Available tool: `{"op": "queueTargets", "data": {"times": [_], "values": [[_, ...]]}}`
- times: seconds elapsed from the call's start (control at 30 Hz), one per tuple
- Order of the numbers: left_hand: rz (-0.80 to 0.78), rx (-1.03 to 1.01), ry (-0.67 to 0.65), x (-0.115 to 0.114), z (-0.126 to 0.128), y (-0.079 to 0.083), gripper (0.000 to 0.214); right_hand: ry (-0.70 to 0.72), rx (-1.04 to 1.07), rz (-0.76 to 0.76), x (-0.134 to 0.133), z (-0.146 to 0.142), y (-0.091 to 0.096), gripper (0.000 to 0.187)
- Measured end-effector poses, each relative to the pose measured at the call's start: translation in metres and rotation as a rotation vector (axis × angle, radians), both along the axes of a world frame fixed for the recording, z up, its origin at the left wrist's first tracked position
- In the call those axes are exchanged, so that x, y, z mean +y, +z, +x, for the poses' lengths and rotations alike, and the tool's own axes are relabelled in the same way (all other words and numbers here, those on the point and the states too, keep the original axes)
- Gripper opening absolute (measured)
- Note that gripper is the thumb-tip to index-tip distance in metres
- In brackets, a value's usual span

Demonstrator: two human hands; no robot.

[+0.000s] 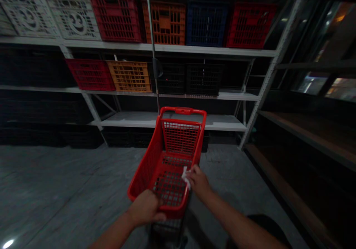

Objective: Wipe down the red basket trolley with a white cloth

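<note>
A red plastic shopping cart (155,156) stands on the grey floor in front of me, its mesh basket empty. My left hand (146,207) is closed around the cart's near rim at the lower left. My right hand (198,181) rests on the right rim, fingers pinched on a small white cloth (185,176) pressed against the red edge. The cart's far handle (182,111) points toward the shelves.
White metal shelving (167,49) ahead carries white, red, orange, blue and black crates (165,21) on two levels; a lower shelf (139,118) is bare. Wooden shelves (311,130) run along the right. Grey floor (69,182) lies to the left.
</note>
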State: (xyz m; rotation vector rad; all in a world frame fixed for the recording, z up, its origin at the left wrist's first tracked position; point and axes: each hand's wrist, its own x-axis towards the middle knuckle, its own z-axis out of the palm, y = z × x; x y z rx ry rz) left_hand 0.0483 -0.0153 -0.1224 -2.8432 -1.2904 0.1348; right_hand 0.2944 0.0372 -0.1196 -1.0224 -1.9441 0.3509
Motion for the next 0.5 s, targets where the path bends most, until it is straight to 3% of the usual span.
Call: {"op": "queueTargets", "data": {"times": [0.1, 0.2, 0.27, 0.37, 0.5], "values": [[-0.009, -0.039, 0.0, -0.002, -0.003, 0.007, 0.077, -0.155, 0.037, 0.028, 0.057, 0.009, 0.018, 0.019], [-0.028, -0.06, 0.108, -0.007, 0.011, 0.017, 0.074, -0.227, 0.068, 0.043, 0.079, 0.008, 0.023, 0.02], [-0.057, -0.101, 0.248, -0.011, 0.033, 0.022, 0.068, -0.191, 0.055, 0.061, 0.07, 0.0, 0.016, 0.018], [-0.1, -0.233, 0.448, -0.014, 0.074, 0.02, 0.055, -0.114, 0.071, 0.085, 0.035, -0.014, 0.0, 0.017], [-0.069, -0.246, 0.604, -0.014, 0.108, 0.011, 0.043, 0.001, 0.146, 0.028, -0.01, -0.023, -0.015, 0.022]]}}
